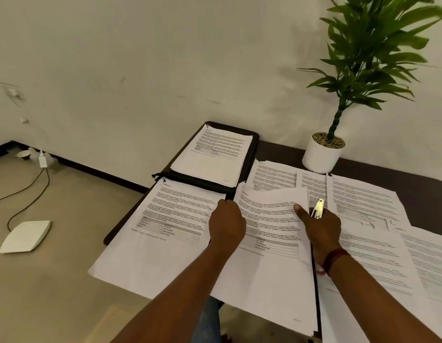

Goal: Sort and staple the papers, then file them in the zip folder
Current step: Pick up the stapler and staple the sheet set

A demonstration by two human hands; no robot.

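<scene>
Atop paper stack (269,263): gripping its left edge with curled left hand (227,224); clutching stapler (318,209) in right hand (322,230), thumb outstretched on page.

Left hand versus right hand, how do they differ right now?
The left hand curls its fingers round the left edge of the middle paper stack; the right hand holds a stapler, thumb lying on that stack. The right hand's wrist wears a red thread; the left hand's wrist is bare. Both show their backs.
</scene>
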